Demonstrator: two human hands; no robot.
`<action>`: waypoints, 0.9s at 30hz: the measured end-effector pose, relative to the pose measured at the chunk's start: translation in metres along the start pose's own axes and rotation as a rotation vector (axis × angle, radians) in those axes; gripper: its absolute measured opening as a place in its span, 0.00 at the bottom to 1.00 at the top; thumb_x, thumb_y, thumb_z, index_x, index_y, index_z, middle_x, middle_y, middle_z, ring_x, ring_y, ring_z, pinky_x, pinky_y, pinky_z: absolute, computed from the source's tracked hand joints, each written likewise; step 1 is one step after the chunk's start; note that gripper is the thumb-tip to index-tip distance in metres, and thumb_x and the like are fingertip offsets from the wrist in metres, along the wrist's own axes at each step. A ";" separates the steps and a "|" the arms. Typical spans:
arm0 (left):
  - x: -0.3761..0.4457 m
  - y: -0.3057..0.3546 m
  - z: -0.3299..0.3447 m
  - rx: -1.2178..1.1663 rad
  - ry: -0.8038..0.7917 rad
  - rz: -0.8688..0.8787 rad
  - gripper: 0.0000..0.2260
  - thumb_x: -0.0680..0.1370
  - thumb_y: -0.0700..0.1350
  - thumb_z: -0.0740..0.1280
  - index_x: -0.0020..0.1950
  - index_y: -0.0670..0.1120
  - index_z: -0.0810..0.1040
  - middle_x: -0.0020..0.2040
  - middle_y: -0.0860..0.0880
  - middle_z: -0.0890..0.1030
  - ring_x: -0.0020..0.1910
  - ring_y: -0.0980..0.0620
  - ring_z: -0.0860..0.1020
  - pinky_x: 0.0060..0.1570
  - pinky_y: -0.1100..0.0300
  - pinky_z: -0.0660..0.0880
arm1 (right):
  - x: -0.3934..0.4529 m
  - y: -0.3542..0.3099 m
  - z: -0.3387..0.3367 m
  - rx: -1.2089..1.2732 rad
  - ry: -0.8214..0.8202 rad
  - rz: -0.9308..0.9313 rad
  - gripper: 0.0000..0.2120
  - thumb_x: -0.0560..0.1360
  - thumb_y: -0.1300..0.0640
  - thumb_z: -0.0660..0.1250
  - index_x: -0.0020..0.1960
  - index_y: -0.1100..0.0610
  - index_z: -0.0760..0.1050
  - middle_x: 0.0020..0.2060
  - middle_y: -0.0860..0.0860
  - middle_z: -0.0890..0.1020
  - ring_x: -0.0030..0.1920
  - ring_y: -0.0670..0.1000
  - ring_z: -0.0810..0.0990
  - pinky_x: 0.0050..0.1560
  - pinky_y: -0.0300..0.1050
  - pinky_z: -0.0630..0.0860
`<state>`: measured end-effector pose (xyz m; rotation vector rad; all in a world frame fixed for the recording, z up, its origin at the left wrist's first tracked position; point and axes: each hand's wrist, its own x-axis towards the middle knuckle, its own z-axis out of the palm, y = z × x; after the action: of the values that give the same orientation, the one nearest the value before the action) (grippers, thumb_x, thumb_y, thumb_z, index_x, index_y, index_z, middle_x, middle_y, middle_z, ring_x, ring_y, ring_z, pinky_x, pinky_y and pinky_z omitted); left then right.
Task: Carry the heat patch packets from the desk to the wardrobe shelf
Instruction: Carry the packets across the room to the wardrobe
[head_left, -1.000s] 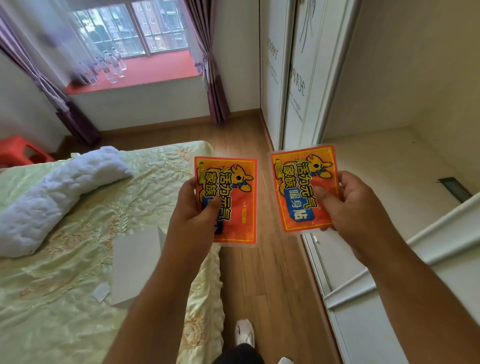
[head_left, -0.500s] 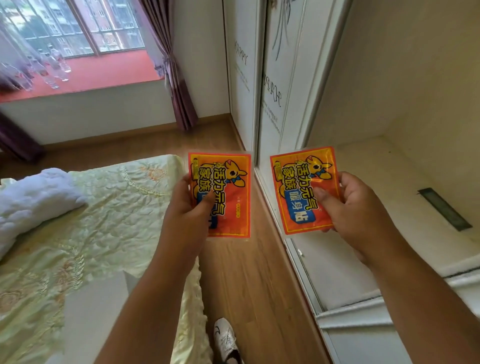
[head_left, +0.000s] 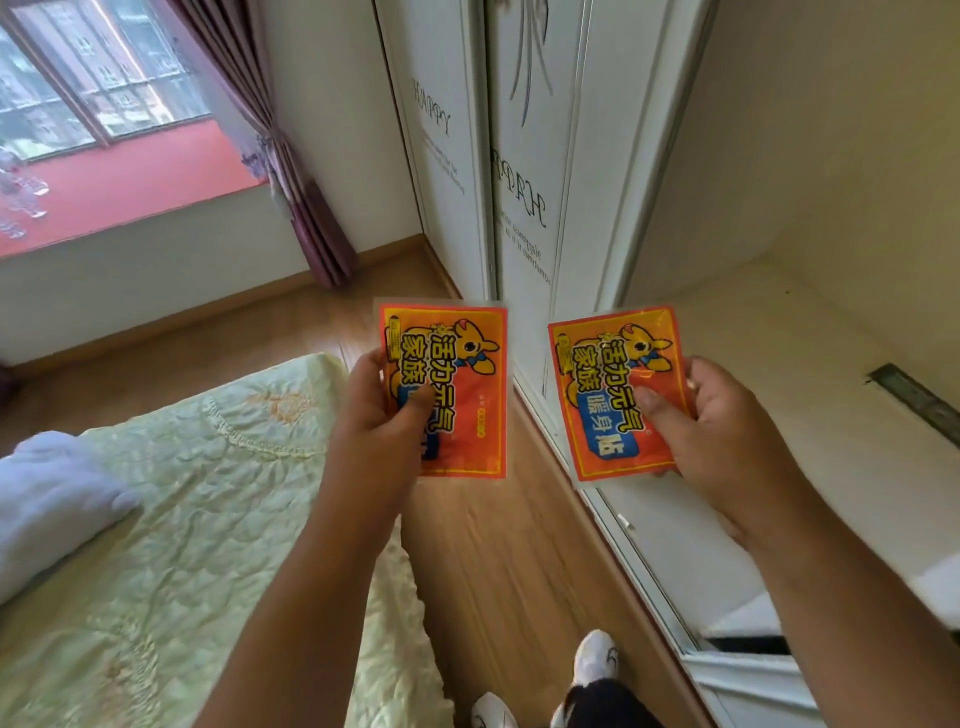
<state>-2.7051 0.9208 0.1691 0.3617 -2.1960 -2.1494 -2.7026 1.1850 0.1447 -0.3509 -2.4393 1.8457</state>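
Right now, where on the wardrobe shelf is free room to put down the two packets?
The wardrobe shelf is bare between the sliding door and the dark slot near the back wall. The right hand, with its packet, already hangs over the front edge. The left hand holds its packet over the floor.

The left hand (head_left: 382, 415) thumb covers the blue label on its heat patch packet (head_left: 447, 389), so that print can't be read. Behind the right hand (head_left: 727, 431), fingers vanish under the other packet (head_left: 618, 395). Beyond the left hand, bottles (head_left: 18, 192) on the sill smear into blur. Both forearms run off the bottom edge.
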 end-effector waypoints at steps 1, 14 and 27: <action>0.011 -0.001 0.004 0.012 -0.007 -0.007 0.13 0.83 0.37 0.63 0.64 0.52 0.74 0.51 0.50 0.87 0.47 0.52 0.87 0.38 0.59 0.83 | 0.012 0.002 0.001 -0.005 0.013 0.006 0.02 0.82 0.53 0.69 0.53 0.47 0.79 0.45 0.46 0.89 0.39 0.47 0.89 0.30 0.42 0.80; 0.146 0.042 0.085 0.059 -0.065 0.043 0.14 0.84 0.37 0.63 0.65 0.53 0.74 0.51 0.53 0.87 0.48 0.54 0.87 0.38 0.61 0.82 | 0.184 -0.017 -0.009 0.039 0.049 0.007 0.06 0.82 0.49 0.69 0.58 0.48 0.78 0.50 0.47 0.88 0.45 0.50 0.90 0.45 0.56 0.87; 0.228 0.060 0.185 0.020 -0.453 0.033 0.15 0.84 0.37 0.63 0.67 0.53 0.73 0.51 0.52 0.88 0.47 0.51 0.87 0.44 0.48 0.84 | 0.206 -0.021 -0.068 -0.034 0.426 0.042 0.04 0.81 0.49 0.70 0.53 0.48 0.79 0.45 0.47 0.88 0.41 0.51 0.89 0.34 0.53 0.84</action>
<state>-2.9704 1.0575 0.1930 -0.1818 -2.4132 -2.3799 -2.8929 1.2885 0.1656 -0.7190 -2.1851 1.5476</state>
